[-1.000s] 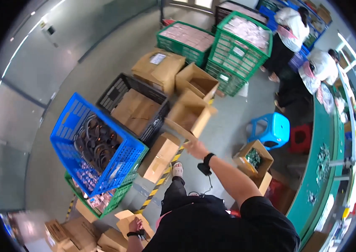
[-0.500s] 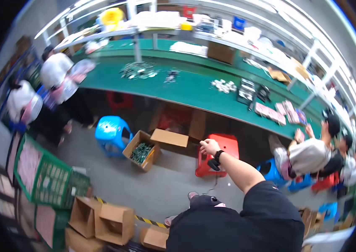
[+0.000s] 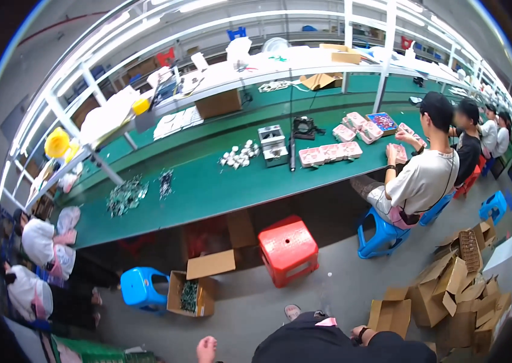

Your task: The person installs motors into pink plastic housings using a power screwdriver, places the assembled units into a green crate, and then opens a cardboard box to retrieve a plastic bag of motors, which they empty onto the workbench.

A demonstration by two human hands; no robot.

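My left hand (image 3: 206, 349) shows at the lower edge, its fingers loosely curled with nothing visible in them. Nearest to it is an open cardboard box (image 3: 206, 296) holding small green pieces. My right hand (image 3: 357, 333), a black band on its wrist, hangs low beside my dark clothing; its fingers are mostly hidden. In front of me stands a red plastic stool (image 3: 288, 243) with a hole in its seat, and neither hand touches it.
A long green workbench (image 3: 195, 206) carries white parts (image 3: 239, 155), a grey metal fixture (image 3: 273, 145) and pink trays (image 3: 330, 155). Blue stools (image 3: 139, 285) stand nearby. A seated co-worker (image 3: 428, 172) is at the right, others at the left. Cardboard boxes (image 3: 437, 293) lie behind right.
My right arm, earlier stretched over the red stool, has dropped back to my side. My left hand has come into view. The view has turned right, showing more of the seated co-workers.
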